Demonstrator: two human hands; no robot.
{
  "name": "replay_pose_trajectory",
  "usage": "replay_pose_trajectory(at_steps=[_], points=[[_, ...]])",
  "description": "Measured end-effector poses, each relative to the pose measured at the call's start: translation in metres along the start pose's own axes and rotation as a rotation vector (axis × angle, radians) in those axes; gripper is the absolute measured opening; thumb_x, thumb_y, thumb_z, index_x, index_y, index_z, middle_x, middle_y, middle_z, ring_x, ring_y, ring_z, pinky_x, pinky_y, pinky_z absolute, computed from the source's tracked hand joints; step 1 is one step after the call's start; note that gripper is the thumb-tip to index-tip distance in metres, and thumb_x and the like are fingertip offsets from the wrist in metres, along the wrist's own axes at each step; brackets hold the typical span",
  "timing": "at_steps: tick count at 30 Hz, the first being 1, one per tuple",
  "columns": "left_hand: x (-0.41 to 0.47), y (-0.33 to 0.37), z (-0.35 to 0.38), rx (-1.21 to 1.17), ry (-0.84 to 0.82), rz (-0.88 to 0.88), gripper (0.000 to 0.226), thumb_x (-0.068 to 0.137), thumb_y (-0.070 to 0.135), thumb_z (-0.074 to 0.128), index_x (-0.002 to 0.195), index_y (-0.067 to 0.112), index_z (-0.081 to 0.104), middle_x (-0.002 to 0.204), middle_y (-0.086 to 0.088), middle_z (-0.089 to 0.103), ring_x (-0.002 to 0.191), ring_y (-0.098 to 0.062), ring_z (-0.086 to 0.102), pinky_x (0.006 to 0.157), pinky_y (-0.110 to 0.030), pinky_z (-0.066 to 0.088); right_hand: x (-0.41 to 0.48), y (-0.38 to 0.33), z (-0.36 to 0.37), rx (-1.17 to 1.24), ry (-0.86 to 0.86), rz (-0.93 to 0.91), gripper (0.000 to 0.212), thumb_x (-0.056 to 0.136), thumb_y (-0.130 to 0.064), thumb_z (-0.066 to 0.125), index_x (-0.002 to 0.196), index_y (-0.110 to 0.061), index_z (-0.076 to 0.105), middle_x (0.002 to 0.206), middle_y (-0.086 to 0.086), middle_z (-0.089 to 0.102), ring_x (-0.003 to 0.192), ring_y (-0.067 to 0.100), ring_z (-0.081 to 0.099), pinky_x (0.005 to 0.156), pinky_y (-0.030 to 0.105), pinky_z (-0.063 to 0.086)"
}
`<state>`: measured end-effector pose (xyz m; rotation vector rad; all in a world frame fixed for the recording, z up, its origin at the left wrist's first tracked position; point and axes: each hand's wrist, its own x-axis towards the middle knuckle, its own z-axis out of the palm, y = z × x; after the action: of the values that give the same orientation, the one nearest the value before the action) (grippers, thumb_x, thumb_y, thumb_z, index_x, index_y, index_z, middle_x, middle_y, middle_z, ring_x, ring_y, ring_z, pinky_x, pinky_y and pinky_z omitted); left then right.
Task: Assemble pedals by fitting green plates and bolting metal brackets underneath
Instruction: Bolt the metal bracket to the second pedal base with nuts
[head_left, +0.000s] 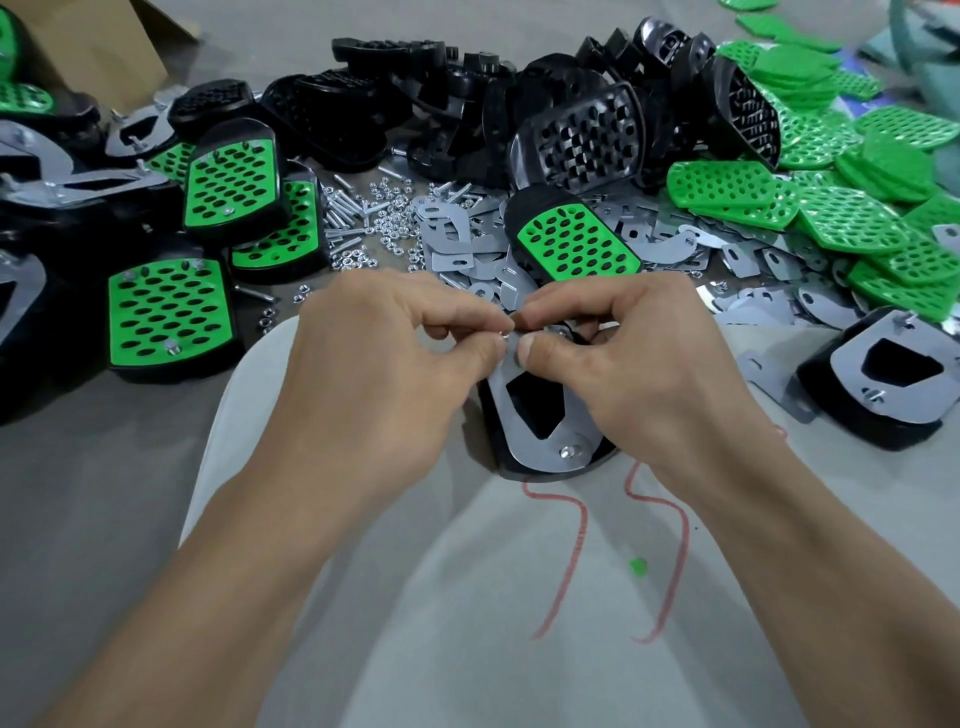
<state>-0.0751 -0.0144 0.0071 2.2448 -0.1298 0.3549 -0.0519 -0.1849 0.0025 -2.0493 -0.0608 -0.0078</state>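
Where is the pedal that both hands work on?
Head view: the pedal rests with its bracket up on the lap, right of centre, under the right hand, beside the left hand.

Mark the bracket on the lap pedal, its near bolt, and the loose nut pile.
bracket (532, 450), head view, on the near band left of the bolt.
near bolt (569, 451), head view, on its exposed end.
nut pile (388, 224), head view, on the middle of the scatter.
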Motion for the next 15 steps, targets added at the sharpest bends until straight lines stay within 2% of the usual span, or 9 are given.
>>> replay_pose_trajectory(at_steps=[3, 6, 9, 11, 15], points=[[-0.0003, 0.0007, 0.0004, -0.016, -0.009, -0.01, 0.006, 0.072, 0.044, 0.081, 0.073, 0.044, 0.075, 0.077, 0.031, 0.067, 0.081, 0.0, 0.062, 0.067, -0.017, 0.044, 0.0006, 0.0005, -0.0004, 0.0, -0.001, 0.004, 0.013, 0.075, -0.024, 0.086, 0.073, -0.034, 0.077, 0.089, 0.0, 0.077, 0.06, 0.004, 0.052, 0.063, 0.028, 0.05], [0.0028, -0.0014, 0.0056, -0.046, 0.001, -0.045, 0.015, 0.074, 0.034, 0.085, 0.069, 0.043, 0.074, 0.076, 0.028, 0.068, 0.078, 0.0, 0.063, 0.07, -0.023, 0.046, 0.0009, 0.0011, 0.0, -0.009, 0.001, 0.005, 0.015, 0.075, -0.024, 0.087, 0.073, -0.035, 0.077, 0.089, -0.005, 0.077, 0.062, 0.001, 0.055, 0.063, 0.022, 0.05], [0.0045, -0.0042, 0.0068, -0.081, -0.006, -0.06, 0.024, 0.078, 0.021, 0.087, 0.074, 0.042, 0.077, 0.079, 0.027, 0.07, 0.081, 0.002, 0.065, 0.073, -0.017, 0.047, 0.0009, 0.0015, -0.0004, -0.005, -0.004, 0.011, 0.013, 0.075, -0.023, 0.086, 0.076, -0.033, 0.078, 0.089, -0.005, 0.077, 0.061, 0.0, 0.054, 0.062, 0.02, 0.049], [0.0038, -0.0057, 0.0065, -0.108, -0.014, -0.076, 0.025, 0.078, 0.021, 0.087, 0.075, 0.044, 0.077, 0.078, 0.026, 0.071, 0.081, 0.003, 0.065, 0.073, -0.015, 0.045, 0.0009, 0.0017, -0.0006, 0.004, -0.006, 0.014, 0.012, 0.076, -0.022, 0.086, 0.078, -0.032, 0.079, 0.09, -0.005, 0.077, 0.062, 0.001, 0.055, 0.063, 0.021, 0.05], [0.0005, -0.0051, 0.0081, -0.109, 0.047, -0.13, 0.031, 0.071, 0.027, 0.092, 0.065, 0.05, 0.072, 0.073, 0.031, 0.068, 0.078, 0.004, 0.06, 0.068, -0.007, 0.041, 0.0009, 0.0006, 0.0, 0.006, -0.006, 0.012, 0.016, 0.075, -0.022, 0.087, 0.074, -0.034, 0.077, 0.09, -0.005, 0.077, 0.065, 0.004, 0.056, 0.066, 0.021, 0.05]])
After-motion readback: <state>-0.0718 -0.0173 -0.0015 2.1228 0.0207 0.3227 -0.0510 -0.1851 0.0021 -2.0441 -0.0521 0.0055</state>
